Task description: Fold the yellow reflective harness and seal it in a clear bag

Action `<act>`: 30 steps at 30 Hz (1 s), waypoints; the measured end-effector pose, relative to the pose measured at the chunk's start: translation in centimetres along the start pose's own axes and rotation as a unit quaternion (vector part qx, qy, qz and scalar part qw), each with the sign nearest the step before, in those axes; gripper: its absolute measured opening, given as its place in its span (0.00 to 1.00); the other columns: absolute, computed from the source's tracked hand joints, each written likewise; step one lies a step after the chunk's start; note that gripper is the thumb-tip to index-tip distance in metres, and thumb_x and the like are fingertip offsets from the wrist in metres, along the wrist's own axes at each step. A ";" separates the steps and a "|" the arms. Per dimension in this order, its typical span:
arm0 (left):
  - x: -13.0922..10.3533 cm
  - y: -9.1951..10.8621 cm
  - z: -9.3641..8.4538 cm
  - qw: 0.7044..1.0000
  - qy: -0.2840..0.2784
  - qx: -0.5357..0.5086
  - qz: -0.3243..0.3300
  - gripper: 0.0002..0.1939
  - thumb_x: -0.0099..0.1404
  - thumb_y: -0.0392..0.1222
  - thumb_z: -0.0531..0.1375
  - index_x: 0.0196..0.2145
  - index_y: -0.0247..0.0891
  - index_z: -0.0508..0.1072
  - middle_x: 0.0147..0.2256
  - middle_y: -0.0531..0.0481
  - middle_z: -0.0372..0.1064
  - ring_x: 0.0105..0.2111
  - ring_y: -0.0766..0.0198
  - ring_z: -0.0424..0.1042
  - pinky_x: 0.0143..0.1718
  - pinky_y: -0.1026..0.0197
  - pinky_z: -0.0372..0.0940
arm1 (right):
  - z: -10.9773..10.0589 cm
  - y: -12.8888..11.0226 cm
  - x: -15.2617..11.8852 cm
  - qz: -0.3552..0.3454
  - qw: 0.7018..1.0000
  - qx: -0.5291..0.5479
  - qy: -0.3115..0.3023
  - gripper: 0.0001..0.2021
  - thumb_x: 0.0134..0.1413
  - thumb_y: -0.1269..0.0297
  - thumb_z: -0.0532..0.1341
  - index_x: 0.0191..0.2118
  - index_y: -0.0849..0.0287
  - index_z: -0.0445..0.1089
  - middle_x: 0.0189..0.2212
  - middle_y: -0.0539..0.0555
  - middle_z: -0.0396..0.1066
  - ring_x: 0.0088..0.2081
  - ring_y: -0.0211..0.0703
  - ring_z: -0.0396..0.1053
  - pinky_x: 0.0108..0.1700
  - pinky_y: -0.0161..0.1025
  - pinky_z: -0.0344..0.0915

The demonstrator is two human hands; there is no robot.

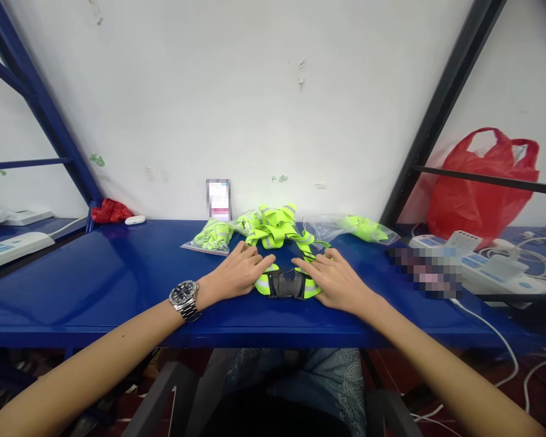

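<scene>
A black side-release buckle [287, 284] joins two ends of a neon yellow reflective strap [264, 283], low over the blue table. With fingers curled, my left hand [239, 270] grips the strap just left of the buckle; that wrist wears a metal watch [184, 298]. My right hand [334, 280] closes on the strap at the buckle's other side. Both thumbs point inward, and the fingertips are partly hidden. Behind the hands, the rest of the webbing [275, 227] lies in a loose heap. Beside it is a clear bag [213, 237] with similar yellow straps inside.
Another clear bag with yellow material [366, 229] lies back right. A phone [219, 199] leans on the wall. Power strips [495, 267], a dark phone [425, 273] with a white cable and a red plastic bag [477, 188] are at right. A white case [135, 220] sits back left.
</scene>
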State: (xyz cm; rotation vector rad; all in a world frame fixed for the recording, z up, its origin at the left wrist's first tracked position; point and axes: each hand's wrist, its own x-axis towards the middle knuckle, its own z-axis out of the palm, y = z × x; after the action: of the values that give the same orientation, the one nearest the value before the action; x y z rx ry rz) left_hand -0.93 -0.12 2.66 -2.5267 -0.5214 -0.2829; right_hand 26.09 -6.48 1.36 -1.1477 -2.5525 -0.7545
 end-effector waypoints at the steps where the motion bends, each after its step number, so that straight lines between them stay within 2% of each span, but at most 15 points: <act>1: -0.1 0.0 0.0 1.000 -0.004 -0.002 -0.010 0.21 0.61 0.29 0.51 0.53 0.31 0.63 0.35 0.41 0.70 0.39 0.52 0.65 0.42 0.51 0.56 | -0.1 0.1 -0.1 0.003 1.000 0.004 -0.005 0.29 0.53 0.70 0.57 0.62 0.65 0.58 0.31 0.58 0.74 0.36 0.51 0.67 0.47 0.48 0.52; 4: -0.6 -0.2 0.0 0.999 -0.015 -0.012 -0.046 0.18 0.62 0.33 0.55 0.51 0.34 0.65 0.43 0.38 0.68 0.45 0.48 0.63 0.45 0.49 0.56 | -0.4 0.3 -0.3 0.013 0.999 0.029 -0.026 0.28 0.52 0.68 0.59 0.61 0.65 0.60 0.36 0.61 0.74 0.40 0.53 0.67 0.49 0.50 0.53; 8: -1.2 0.1 -1.1 0.994 -0.027 -0.036 -0.101 0.31 0.58 0.34 0.60 0.59 0.36 0.59 0.56 0.33 0.58 0.54 0.39 0.56 0.52 0.40 0.54 | -1.2 -0.1 -0.5 0.038 0.998 0.050 -0.020 0.32 0.48 0.72 0.61 0.61 0.61 0.60 0.51 0.65 0.68 0.53 0.60 0.62 0.53 0.55 0.53; 10: -1.4 0.7 -2.2 0.988 -0.057 -0.099 -0.106 0.37 0.57 0.34 0.61 0.62 0.40 0.55 0.57 0.35 0.57 0.55 0.39 0.56 0.52 0.38 0.54 | -1.6 -0.6 -0.6 0.043 0.996 0.078 -0.018 0.33 0.47 0.73 0.61 0.62 0.60 0.59 0.53 0.65 0.66 0.54 0.61 0.61 0.53 0.55 0.55; 13: -1.5 1.6 -3.3 0.974 -0.083 -0.188 -0.101 0.36 0.59 0.39 0.62 0.63 0.44 0.54 0.56 0.39 0.58 0.54 0.43 0.58 0.52 0.40 0.57 | -1.6 -1.3 -0.4 0.051 0.985 0.162 -0.027 0.31 0.49 0.72 0.60 0.62 0.61 0.59 0.51 0.63 0.68 0.51 0.57 0.64 0.51 0.52 0.60; 16: -1.4 2.1 -2.7 0.972 -0.044 -0.203 -0.107 0.32 0.63 0.42 0.61 0.63 0.44 0.55 0.58 0.39 0.57 0.57 0.43 0.57 0.54 0.42 0.59 | -1.0 -1.8 -0.1 0.111 0.965 0.237 -0.006 0.29 0.50 0.68 0.61 0.60 0.61 0.61 0.50 0.62 0.69 0.52 0.56 0.64 0.53 0.53 0.61; 19: -1.2 2.1 -1.2 0.960 -0.006 -0.237 -0.148 0.28 0.67 0.43 0.57 0.62 0.42 0.55 0.57 0.38 0.58 0.55 0.47 0.61 0.52 0.46 0.62 | -0.2 -1.7 0.4 0.198 0.928 0.312 0.044 0.25 0.52 0.64 0.61 0.57 0.59 0.64 0.51 0.60 0.70 0.53 0.55 0.66 0.55 0.53 0.61; 23: -0.2 2.5 -0.6 0.932 0.066 -0.242 -0.263 0.20 0.73 0.49 0.48 0.57 0.37 0.62 0.54 0.37 0.63 0.54 0.48 0.64 0.54 0.44 0.61 | 0.1 -1.8 1.7 0.267 0.878 0.390 0.079 0.18 0.59 0.57 0.58 0.52 0.57 0.67 0.46 0.57 0.74 0.48 0.52 0.71 0.51 0.48 0.65; 26: 1.0 3.2 -0.9 0.905 0.104 -0.262 -0.319 0.24 0.73 0.50 0.47 0.59 0.33 0.60 0.55 0.33 0.62 0.56 0.45 0.62 0.55 0.40 0.58 | 0.1 -2.3 2.8 0.263 0.884 0.377 0.084 0.18 0.63 0.54 0.53 0.52 0.59 0.66 0.47 0.60 0.73 0.50 0.53 0.69 0.51 0.49 0.65; 28: 1.7 3.3 -0.9 0.867 0.115 -0.352 -0.332 0.27 0.71 0.50 0.50 0.62 0.31 0.57 0.57 0.32 0.61 0.57 0.44 0.61 0.56 0.39 0.57 | 0.2 -2.5 3.2 0.247 0.900 0.348 0.089 0.19 0.64 0.56 0.52 0.54 0.60 0.63 0.50 0.62 0.71 0.53 0.54 0.67 0.54 0.50 0.63; 30: 2.2 3.1 -0.9 0.795 0.148 -0.482 -0.337 0.29 0.66 0.49 0.57 0.60 0.33 0.59 0.57 0.34 0.63 0.58 0.43 0.61 0.57 0.40 0.57 | 0.5 -2.5 3.4 0.225 0.914 0.325 0.091 0.19 0.64 0.59 0.51 0.56 0.61 0.61 0.52 0.63 0.69 0.55 0.53 0.66 0.56 0.50 0.62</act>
State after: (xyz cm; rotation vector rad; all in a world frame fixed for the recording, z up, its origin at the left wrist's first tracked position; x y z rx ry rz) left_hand 2.29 -2.35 2.59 -2.9783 -1.4210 -1.5220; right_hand 22.00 -5.52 1.47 -1.2599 -2.0045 0.1010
